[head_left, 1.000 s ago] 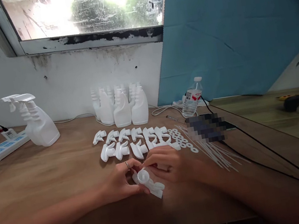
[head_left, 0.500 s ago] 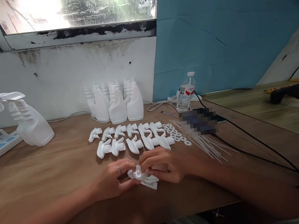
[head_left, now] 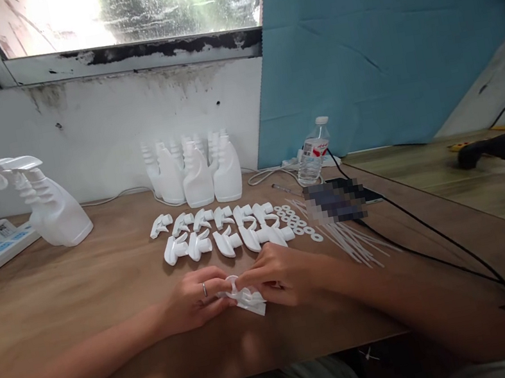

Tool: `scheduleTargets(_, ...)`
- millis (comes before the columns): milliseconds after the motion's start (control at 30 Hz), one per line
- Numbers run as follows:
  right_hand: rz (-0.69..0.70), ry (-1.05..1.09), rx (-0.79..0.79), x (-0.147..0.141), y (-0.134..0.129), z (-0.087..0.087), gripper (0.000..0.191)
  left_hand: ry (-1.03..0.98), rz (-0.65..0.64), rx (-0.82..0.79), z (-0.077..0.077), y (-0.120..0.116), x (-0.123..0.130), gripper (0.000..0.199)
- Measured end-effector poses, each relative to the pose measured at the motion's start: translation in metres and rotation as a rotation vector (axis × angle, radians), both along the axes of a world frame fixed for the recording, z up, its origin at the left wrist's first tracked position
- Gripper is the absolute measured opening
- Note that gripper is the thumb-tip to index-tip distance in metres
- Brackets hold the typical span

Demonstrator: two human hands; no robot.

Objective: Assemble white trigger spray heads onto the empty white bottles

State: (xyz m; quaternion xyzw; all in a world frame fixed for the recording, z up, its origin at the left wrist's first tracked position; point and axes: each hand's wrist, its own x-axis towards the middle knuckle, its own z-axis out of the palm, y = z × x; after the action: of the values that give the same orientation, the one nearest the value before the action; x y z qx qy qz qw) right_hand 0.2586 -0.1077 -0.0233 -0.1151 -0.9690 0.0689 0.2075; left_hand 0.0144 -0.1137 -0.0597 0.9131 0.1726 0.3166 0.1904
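Note:
A white trigger spray head [head_left: 253,306] is held between both hands just above the table, near its front edge. My left hand [head_left: 196,300], with a ring on one finger, grips its left side, fingers bent. From the right, my right hand [head_left: 283,273] closes on it, fingertips pressed near the round white rim at its top. The fingers hide part of the piece. Just beyond the hands lie two rows of white spray heads [head_left: 228,241]. Several white washers [head_left: 308,230] and thin white tubes [head_left: 353,246] lie to their right.
White spray bottles [head_left: 196,176] stand by the wall. Bottles with spray heads fitted [head_left: 58,210] stand left, beside a power strip [head_left: 4,251]. At right are a water bottle [head_left: 312,155], a blurred dark object [head_left: 335,201] and black cables [head_left: 436,231].
My right hand's fingers have shifted left and pressed closer onto the spray head's top, covering more of it. A round rim now shows there. The view has shifted slightly.

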Motion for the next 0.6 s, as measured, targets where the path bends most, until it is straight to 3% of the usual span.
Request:
scheduleTargets(100, 0.01, 0.017, -0.029, 0.0, 0.003, -0.003, 0.031, 0.017, 0.007, 0.037, 0.001, -0.001, 0.001, 0.019)
scheduleTargets(200, 0.042, 0.077, -0.21, 0.003, 0.011, -0.007, 0.028, 0.066, 0.019, 0.097, 0.0, -0.001, 0.001, 0.019)
scheduleTargets(300, -0.042, 0.19, -0.321, 0.015, 0.025, -0.003, 0.03, 0.107, 0.014, 0.138, -0.001, 0.0, 0.0, 0.018)
scheduleTargets(467, -0.557, 0.247, -0.09, 0.068, 0.062, 0.021, 0.033, 0.098, -0.064, 0.087, -0.004, 0.002, -0.003, 0.018)
scheduleTargets(533, -0.83, 0.08, -0.059, 0.095, 0.079, 0.028, 0.036, 0.074, -0.074, 0.072, -0.005, 0.002, -0.003, 0.017)
scheduleTargets(600, -1.046, -0.205, -0.162, 0.119, 0.093, 0.031, 0.034, 0.063, -0.077, 0.075, -0.006, 0.002, -0.003, 0.015)
